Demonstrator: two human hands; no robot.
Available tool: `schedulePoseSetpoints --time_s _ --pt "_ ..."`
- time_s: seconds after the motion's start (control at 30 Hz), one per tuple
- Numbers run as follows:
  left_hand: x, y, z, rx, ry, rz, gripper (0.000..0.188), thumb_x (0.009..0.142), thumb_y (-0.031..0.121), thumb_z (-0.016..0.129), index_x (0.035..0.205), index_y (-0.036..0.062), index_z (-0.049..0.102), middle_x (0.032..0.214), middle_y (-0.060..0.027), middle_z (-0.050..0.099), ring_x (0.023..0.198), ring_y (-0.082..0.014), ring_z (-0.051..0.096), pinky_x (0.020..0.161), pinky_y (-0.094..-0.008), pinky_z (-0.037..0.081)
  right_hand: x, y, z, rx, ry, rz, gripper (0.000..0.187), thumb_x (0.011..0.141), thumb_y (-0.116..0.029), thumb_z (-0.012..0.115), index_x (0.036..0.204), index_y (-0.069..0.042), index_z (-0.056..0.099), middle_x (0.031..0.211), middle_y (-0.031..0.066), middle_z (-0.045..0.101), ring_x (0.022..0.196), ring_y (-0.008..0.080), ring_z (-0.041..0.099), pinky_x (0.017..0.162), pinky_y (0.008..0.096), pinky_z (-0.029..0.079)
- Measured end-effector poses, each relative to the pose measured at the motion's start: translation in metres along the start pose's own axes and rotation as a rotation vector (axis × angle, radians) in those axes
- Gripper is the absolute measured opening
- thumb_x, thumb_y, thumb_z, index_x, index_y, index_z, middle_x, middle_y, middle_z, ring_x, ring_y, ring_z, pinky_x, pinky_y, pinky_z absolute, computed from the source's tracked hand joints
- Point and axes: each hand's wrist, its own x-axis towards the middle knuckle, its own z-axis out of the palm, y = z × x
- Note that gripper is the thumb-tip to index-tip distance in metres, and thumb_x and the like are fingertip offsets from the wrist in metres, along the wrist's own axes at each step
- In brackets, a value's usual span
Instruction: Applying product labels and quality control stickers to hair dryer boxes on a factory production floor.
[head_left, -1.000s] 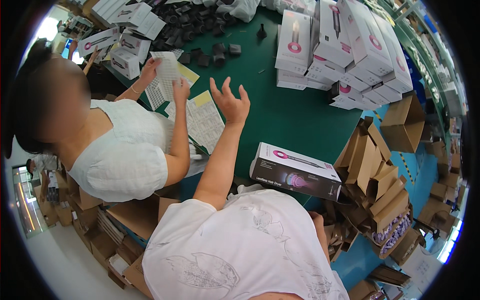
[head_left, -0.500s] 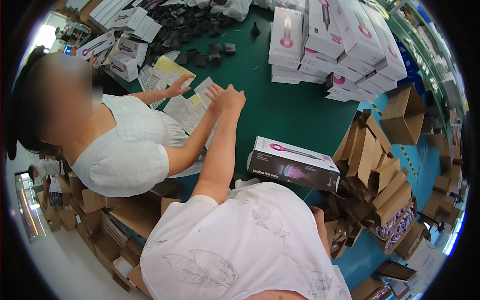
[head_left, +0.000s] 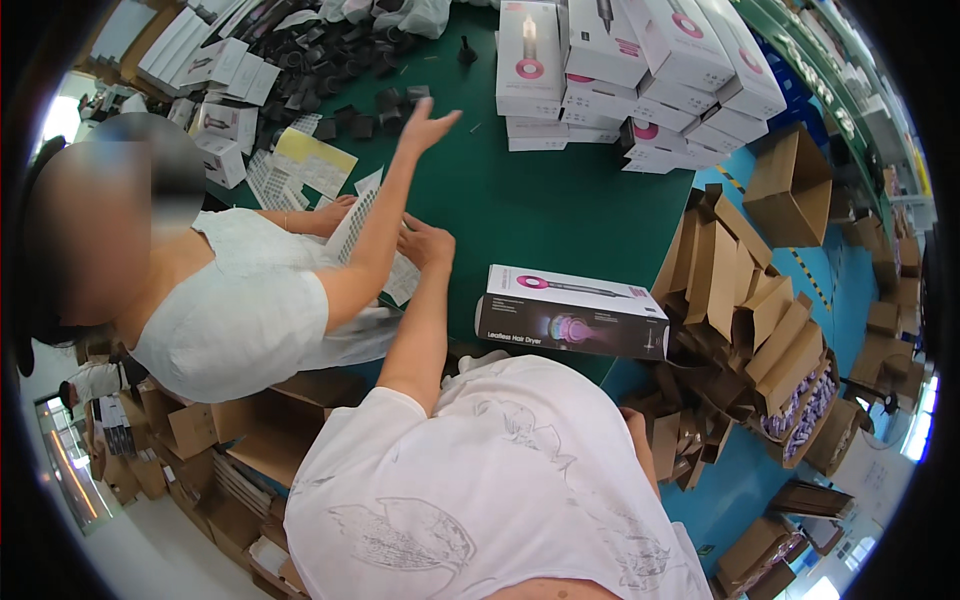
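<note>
1. The left hand (head_left: 428, 243) is laid, knuckles up and fingers curled narrow, on the sheets (head_left: 352, 232) near the left edge of the table (head_left: 520, 205); whether a sheet is pinched under it cannot be told.
2. The right hand is not seen: only the right arm (head_left: 640, 440) is shown, dropped beside the body below the near edge of the table, so its grip cannot be told.
3. The sheets are spread flat on the green table, white with fine print, and are partly covered by a co-worker's forearm.
4. The co-worker's hand (head_left: 425, 125) is raised open, fingers spread, above the middle of the table; the other hand (head_left: 335, 213) is pressed on the sheets, just left of the person's left hand.
5. A box (head_left: 570, 310), white on top and dark on its side, is lying lengthwise at the near edge, well right of the left hand.
6. A stack (head_left: 640, 70) of white boxes with pink rings is piled at the far right corner.
7. Small black parts (head_left: 340, 60) are scattered along the far left of the table, with a yellow-headed sheet (head_left: 312, 160) beside them.
8. Folded brown cartons (head_left: 740, 300) are packed on end off the right edge.
</note>
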Motion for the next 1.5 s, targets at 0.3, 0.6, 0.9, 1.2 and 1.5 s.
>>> schedulePoseSetpoints --time_s 0.3,0.6,0.9,1.2,1.5 --pt "0.054 -0.009 -0.026 0.065 0.190 0.283 0.056 0.077 0.015 0.064 0.132 0.0047 0.057 0.137 -0.0282 0.051 0.127 -0.0466 0.047 0.103 -0.0611 0.035 0.001 0.001 0.000 -0.026 0.016 -0.012 0.027 0.088 -0.024 0.073 0.099 0.000 0.076 0.088 0.0159 0.076 0.078 0.0234 0.073 0.074 0.0363 0.056" --pt "0.087 0.003 -0.040 0.404 -0.309 0.288 0.019 0.088 0.022 0.065 0.096 0.0104 0.078 0.106 -0.0126 0.074 0.102 -0.0285 0.070 0.087 -0.0431 0.053 -0.009 -0.018 -0.008 0.115 -0.006 0.042 0.023 0.091 -0.019 0.071 0.102 0.001 0.075 0.083 0.0111 0.074 0.066 0.0153 0.068 0.062 0.0324 0.055" --pt "0.073 -0.010 -0.014 0.340 -0.309 0.385 0.020 0.089 0.012 0.058 0.088 0.0082 0.078 0.097 -0.0144 0.074 0.095 -0.0306 0.072 0.081 -0.0433 0.056 -0.011 -0.021 -0.002 0.101 0.008 0.074 0.021 0.092 -0.017 0.070 0.101 0.001 0.075 0.083 0.0105 0.074 0.064 0.0163 0.068 0.061 0.0318 0.056" --pt "-0.038 0.056 -0.144 -0.647 -0.174 0.836 0.017 0.083 0.002 0.065 0.095 0.0043 0.076 0.099 -0.0132 0.074 0.089 -0.0309 0.071 0.079 -0.0375 0.057 -0.021 -0.076 -0.037 0.040 0.040 -0.045 0.023 0.089 -0.020 0.070 0.092 0.002 0.075 0.072 0.0112 0.071 0.063 0.0173 0.067 0.062 0.0324 0.053" --pt "-0.096 0.113 -0.282 -1.687 -0.471 0.097 0.016 0.087 -0.003 0.073 0.103 -0.0030 0.074 0.094 -0.0086 0.074 0.080 -0.0086 0.066 0.071 -0.0185 0.051 -0.112 -0.213 -0.099 0.460 0.067 -0.718 0.016 0.087 -0.013 0.076 0.094 0.001 0.072 0.082 0.0057 0.067 0.068 0.0105 0.059 0.063 0.0247 0.048"
